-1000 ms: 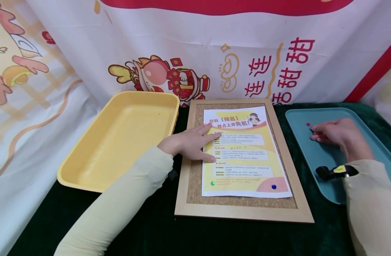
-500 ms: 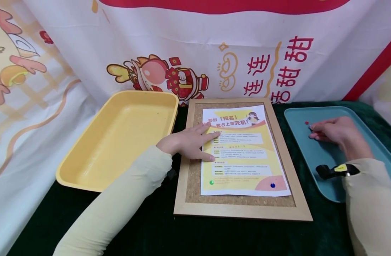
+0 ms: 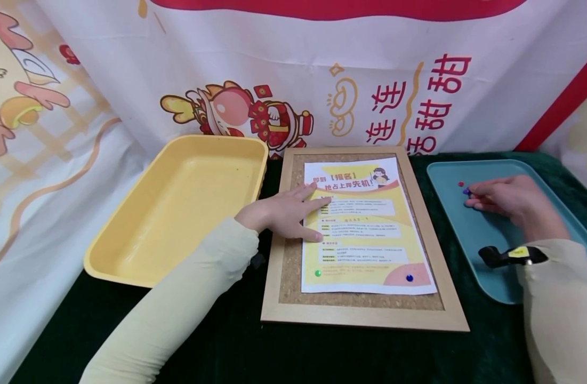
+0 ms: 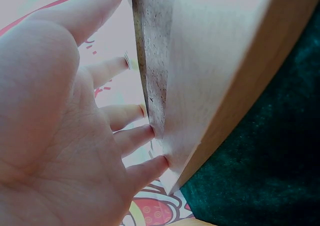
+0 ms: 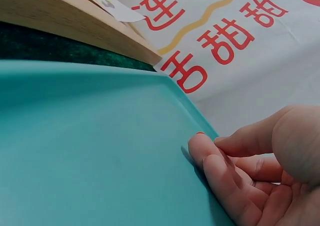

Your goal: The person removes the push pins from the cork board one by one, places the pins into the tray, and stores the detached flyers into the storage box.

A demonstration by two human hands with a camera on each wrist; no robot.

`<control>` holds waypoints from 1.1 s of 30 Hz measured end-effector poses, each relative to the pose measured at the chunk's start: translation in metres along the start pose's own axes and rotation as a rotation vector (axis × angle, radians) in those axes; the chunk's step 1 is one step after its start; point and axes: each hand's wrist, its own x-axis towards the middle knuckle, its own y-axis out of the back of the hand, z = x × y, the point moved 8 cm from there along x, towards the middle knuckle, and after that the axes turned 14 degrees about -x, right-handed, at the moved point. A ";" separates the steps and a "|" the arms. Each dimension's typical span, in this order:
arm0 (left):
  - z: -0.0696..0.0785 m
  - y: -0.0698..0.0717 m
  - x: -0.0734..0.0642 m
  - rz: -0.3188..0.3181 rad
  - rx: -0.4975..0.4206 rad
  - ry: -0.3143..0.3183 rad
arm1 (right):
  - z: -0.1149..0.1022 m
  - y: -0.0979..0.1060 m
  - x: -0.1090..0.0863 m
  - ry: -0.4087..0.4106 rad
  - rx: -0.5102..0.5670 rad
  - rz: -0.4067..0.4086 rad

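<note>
- The left hand (image 3: 286,216) is lying across the left part of the paper (image 3: 370,234), fingers spread and straight, its back crossing the board's left edge.
- The right hand (image 3: 504,205) is pinching a blue pin (image 3: 466,191) between thumb and fingertips at the far left of the tray (image 3: 480,229).
- A red pin (image 3: 461,184) is lying on the tray, just beside those fingertips.
- The paper is resting within the board (image 3: 365,322), a green pin (image 3: 318,273) sitting at its lower left and a second blue pin (image 3: 409,278) at its lower right.
- The tub (image 3: 178,202) is standing left of the board; the left sleeve (image 3: 192,298) is covering its near right corner and cutting across the gap there.
- The right sleeve (image 3: 562,304) is hiding the tray's near right part, and a black wrist camera (image 3: 511,256) is jutting over the tray.
- The banner (image 3: 293,58) is closing off the back, just behind tub and board.
- The green cloth (image 3: 351,354) is stretching along the board's front edge and running as a narrow strip between board and tray.
</note>
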 end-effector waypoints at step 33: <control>0.000 0.000 -0.001 0.003 -0.014 0.006 | -0.064 -0.011 -0.027 0.252 -0.138 0.043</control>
